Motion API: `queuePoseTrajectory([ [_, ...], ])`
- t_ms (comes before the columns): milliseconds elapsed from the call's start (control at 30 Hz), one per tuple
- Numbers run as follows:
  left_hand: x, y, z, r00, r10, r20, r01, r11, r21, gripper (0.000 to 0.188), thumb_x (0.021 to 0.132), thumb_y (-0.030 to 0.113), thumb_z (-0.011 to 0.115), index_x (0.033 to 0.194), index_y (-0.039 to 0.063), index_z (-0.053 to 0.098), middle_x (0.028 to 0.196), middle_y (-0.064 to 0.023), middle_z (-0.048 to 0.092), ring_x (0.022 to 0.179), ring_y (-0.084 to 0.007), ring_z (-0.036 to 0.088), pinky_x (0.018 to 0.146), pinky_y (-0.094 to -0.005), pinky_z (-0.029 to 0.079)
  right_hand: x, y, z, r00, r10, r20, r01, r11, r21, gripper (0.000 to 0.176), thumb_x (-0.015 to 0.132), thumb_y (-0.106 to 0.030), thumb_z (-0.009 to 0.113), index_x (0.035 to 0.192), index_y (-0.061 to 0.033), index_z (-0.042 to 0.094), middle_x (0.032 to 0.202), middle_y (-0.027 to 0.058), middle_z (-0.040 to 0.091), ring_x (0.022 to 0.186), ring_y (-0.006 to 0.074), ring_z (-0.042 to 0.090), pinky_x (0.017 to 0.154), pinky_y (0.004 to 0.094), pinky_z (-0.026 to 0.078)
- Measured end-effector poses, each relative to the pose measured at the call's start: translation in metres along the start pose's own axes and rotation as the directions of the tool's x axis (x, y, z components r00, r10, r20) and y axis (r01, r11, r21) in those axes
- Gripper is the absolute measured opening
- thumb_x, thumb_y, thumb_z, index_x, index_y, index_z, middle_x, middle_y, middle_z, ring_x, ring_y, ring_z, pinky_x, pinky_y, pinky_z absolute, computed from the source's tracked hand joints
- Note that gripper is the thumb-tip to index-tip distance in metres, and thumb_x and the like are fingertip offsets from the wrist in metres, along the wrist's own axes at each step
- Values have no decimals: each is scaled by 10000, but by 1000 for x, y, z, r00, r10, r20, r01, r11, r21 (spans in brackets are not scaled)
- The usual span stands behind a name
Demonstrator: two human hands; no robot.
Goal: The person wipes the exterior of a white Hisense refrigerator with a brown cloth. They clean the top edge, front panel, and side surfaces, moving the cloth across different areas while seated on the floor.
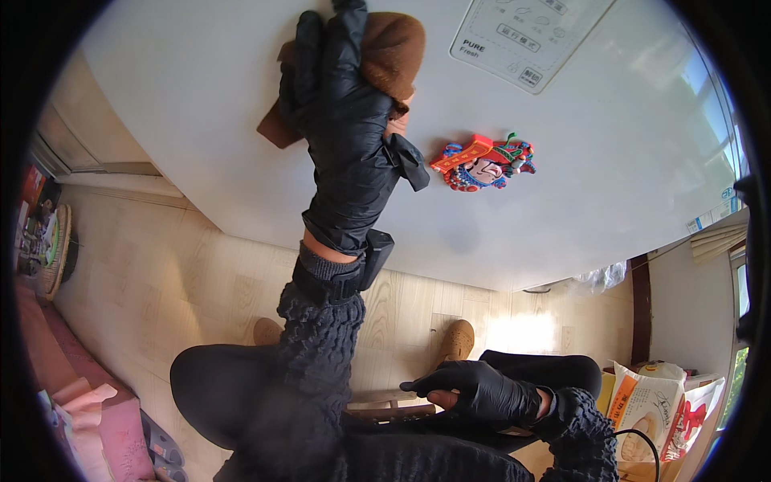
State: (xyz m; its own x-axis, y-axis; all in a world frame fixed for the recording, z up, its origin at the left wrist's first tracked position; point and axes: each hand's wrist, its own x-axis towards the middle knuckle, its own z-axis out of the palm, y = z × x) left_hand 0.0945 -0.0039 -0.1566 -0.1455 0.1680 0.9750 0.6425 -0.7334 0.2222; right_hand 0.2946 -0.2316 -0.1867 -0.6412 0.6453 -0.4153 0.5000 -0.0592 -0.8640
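Note:
My left hand, in a black disposable glove, presses a brown cloth against the white refrigerator door. The cloth sticks out on both sides of the fingers. The glove's thumb piece hangs loose, and part of my thumb shows bare. To the right of this hand, a colourful opera-figure fridge magnet sits on the door. My right hand, also gloved in black with a bare thumb, is low beside my right thigh. Nothing shows between its loosely bent fingers.
A printed control panel is on the door at upper right. Packaged goods and bags stand at lower right. A pink covered piece of furniture and grey slippers are at lower left. Pale wood-look flooring runs beneath me.

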Motion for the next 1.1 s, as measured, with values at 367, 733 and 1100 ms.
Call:
queuePoseTrajectory([
  [367,29,7,-8,960,130,250,-169,975,142,577,736,178,768,1289,198,605,1167,-44,610,1092,-212,557,928,-422,417,-19,2,-4,997,-70,-45,70,997,14,309,965,-187,567,1235,-48,622,927,140,658,823,238,652,750,329,522],
  [733,52,30,11,774,482,411,-576,806,140,526,846,241,656,1357,247,530,1287,96,529,1194,-112,431,974,-374,295,-18,1,-1,972,-223,-79,222,975,-19,290,935,-135,602,1205,-35,634,913,128,678,780,210,661,701,310,538],
  [1100,17,-14,-15,795,269,544,-441,872,214,606,812,243,720,1380,237,511,1328,84,499,1251,-149,396,1004,-389,255,-27,9,-5,965,-237,-114,226,969,-101,288,947,-170,583,1188,-26,645,851,138,666,728,242,659,674,319,540],
])
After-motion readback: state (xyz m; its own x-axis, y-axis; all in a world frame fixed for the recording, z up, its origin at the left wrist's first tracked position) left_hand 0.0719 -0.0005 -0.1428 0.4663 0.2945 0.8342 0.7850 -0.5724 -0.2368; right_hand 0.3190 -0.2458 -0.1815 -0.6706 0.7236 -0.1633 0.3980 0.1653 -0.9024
